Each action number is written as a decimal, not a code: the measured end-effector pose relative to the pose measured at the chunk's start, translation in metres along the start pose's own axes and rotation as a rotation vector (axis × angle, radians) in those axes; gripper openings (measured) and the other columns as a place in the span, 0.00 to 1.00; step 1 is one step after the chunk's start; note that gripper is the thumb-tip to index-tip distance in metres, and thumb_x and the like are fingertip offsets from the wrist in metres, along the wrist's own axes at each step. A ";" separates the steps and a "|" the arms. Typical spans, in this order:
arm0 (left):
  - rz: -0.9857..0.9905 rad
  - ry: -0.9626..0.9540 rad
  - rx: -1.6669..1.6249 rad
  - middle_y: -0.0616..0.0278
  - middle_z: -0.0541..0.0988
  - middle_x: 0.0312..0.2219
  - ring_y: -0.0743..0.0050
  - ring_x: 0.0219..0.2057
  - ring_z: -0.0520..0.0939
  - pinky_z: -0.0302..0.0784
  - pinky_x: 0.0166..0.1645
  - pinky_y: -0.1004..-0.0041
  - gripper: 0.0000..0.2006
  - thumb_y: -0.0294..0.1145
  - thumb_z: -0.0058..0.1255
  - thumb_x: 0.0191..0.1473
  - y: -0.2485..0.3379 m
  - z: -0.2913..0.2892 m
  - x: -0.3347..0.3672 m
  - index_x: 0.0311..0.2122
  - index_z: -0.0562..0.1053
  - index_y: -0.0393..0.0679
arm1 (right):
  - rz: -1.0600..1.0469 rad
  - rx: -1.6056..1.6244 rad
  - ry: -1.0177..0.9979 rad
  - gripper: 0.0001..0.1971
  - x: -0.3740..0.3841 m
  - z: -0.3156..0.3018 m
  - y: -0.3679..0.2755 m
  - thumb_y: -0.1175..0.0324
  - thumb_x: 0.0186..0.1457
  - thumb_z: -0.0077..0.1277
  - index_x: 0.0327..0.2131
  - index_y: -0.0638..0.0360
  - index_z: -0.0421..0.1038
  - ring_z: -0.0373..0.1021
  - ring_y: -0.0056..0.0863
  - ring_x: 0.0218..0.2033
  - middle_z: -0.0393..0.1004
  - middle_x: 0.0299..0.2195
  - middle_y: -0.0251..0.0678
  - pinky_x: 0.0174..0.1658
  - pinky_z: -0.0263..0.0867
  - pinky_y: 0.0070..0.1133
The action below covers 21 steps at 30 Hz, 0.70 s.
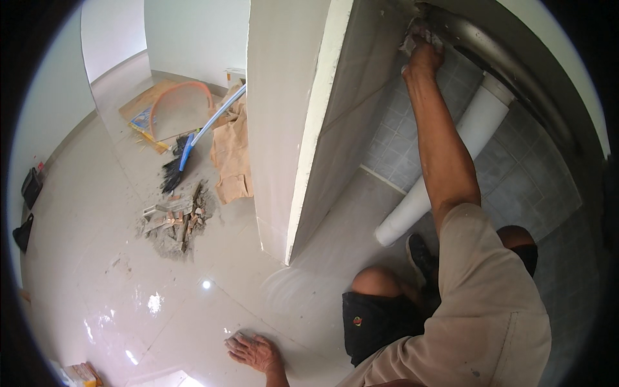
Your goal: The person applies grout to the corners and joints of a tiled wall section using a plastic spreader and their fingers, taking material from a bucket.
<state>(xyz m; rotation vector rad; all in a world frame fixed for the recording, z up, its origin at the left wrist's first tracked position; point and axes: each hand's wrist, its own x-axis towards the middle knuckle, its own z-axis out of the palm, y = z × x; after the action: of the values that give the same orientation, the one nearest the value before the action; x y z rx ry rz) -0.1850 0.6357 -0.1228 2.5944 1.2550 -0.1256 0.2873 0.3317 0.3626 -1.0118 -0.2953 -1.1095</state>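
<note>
My right arm stretches up to the tiled wall corner at the upper right. There my right hand [423, 57] is closed on a crumpled pale cloth [418, 31], pressed near the wall beside a dark rounded metal-looking edge [480, 40]. Much of the cloth is hidden by the fingers. Down at the lower middle, my left hand [255, 352] is over the glossy floor tiles [213, 316], palm down with fingers apart and holding nothing. Its fingertips look dusted with grey. Whether it leans on the floor I cannot tell.
A tiled wall end [303, 161] with a pale raw edge stands ahead. A white pipe [445, 168] leans beneath my right arm. Rubble [177, 222] lies left, near a blue-handled broom [187, 151], brown paper [232, 155] and an orange hose [184, 84]. Dark bags [31, 187] sit far left.
</note>
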 end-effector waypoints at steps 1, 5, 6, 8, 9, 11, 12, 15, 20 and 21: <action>-0.007 -0.021 -0.008 0.48 0.49 0.66 0.54 0.69 0.42 0.32 0.71 0.54 0.30 0.44 0.34 0.59 0.002 -0.004 0.000 0.62 0.54 0.37 | 0.008 -0.009 -0.006 0.26 0.000 0.000 -0.001 0.83 0.49 0.51 0.53 0.58 0.63 0.69 0.32 0.46 0.70 0.48 0.36 0.49 0.66 0.29; -0.007 -0.030 0.016 0.47 0.49 0.66 0.54 0.69 0.42 0.31 0.71 0.54 0.30 0.45 0.32 0.60 0.002 -0.007 -0.001 0.62 0.54 0.36 | 0.051 0.000 0.003 0.26 -0.012 0.003 -0.007 0.83 0.48 0.51 0.53 0.58 0.62 0.69 0.32 0.47 0.70 0.48 0.37 0.50 0.66 0.29; -0.007 -0.029 0.017 0.47 0.49 0.66 0.54 0.69 0.42 0.31 0.71 0.54 0.30 0.45 0.32 0.60 0.001 -0.005 -0.001 0.62 0.54 0.36 | 0.042 0.022 -0.008 0.27 -0.014 0.004 -0.009 0.83 0.49 0.51 0.54 0.59 0.62 0.69 0.33 0.47 0.70 0.48 0.37 0.51 0.65 0.30; 0.003 -0.002 0.006 0.47 0.49 0.65 0.54 0.69 0.43 0.31 0.71 0.54 0.30 0.45 0.32 0.60 -0.003 0.000 0.000 0.62 0.54 0.35 | 0.033 0.044 -0.017 0.27 -0.020 0.007 -0.013 0.82 0.49 0.52 0.54 0.59 0.61 0.69 0.34 0.48 0.70 0.48 0.38 0.52 0.64 0.31; 0.005 -0.003 0.007 0.47 0.49 0.65 0.54 0.69 0.43 0.31 0.71 0.54 0.30 0.45 0.32 0.60 -0.002 -0.001 -0.001 0.62 0.54 0.35 | 0.043 0.025 0.008 0.27 -0.026 0.009 -0.018 0.82 0.49 0.52 0.54 0.60 0.61 0.68 0.34 0.48 0.70 0.48 0.38 0.52 0.65 0.31; 0.002 0.000 0.002 0.47 0.50 0.65 0.54 0.69 0.43 0.31 0.71 0.54 0.30 0.45 0.32 0.60 0.000 -0.002 -0.002 0.62 0.54 0.35 | 0.053 0.003 0.035 0.26 -0.034 0.011 -0.024 0.82 0.48 0.52 0.53 0.61 0.61 0.68 0.34 0.48 0.70 0.48 0.38 0.51 0.65 0.30; 0.003 0.000 0.002 0.47 0.50 0.65 0.54 0.69 0.43 0.31 0.71 0.54 0.30 0.45 0.32 0.60 0.000 -0.003 -0.002 0.62 0.54 0.35 | 0.035 0.010 0.017 0.26 -0.036 0.012 -0.026 0.82 0.48 0.52 0.53 0.62 0.62 0.68 0.33 0.48 0.70 0.48 0.38 0.51 0.65 0.30; 0.013 0.019 0.004 0.47 0.51 0.65 0.53 0.69 0.43 0.32 0.71 0.54 0.30 0.45 0.33 0.60 -0.001 -0.002 -0.002 0.61 0.54 0.35 | 0.022 0.033 -0.032 0.25 -0.043 0.013 -0.035 0.83 0.47 0.52 0.51 0.62 0.63 0.68 0.33 0.47 0.70 0.47 0.38 0.50 0.66 0.30; 0.021 0.062 -0.024 0.46 0.53 0.64 0.52 0.68 0.45 0.34 0.70 0.54 0.29 0.43 0.36 0.59 0.001 -0.002 -0.003 0.60 0.55 0.35 | 0.004 0.092 -0.036 0.24 -0.046 0.017 -0.037 0.84 0.44 0.52 0.48 0.62 0.65 0.70 0.32 0.44 0.72 0.43 0.36 0.49 0.66 0.28; 0.024 0.067 -0.026 0.46 0.53 0.64 0.52 0.68 0.45 0.34 0.70 0.54 0.29 0.43 0.36 0.59 0.002 -0.003 -0.003 0.60 0.55 0.35 | -0.010 0.061 -0.046 0.24 -0.048 0.018 -0.039 0.85 0.43 0.52 0.47 0.62 0.66 0.70 0.31 0.43 0.72 0.42 0.36 0.48 0.65 0.28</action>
<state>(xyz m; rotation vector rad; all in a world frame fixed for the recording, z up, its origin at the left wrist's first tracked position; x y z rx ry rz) -0.1852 0.6333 -0.1186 2.6103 1.2386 -0.0183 0.2375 0.3722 0.3618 -0.9835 -0.3696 -1.0808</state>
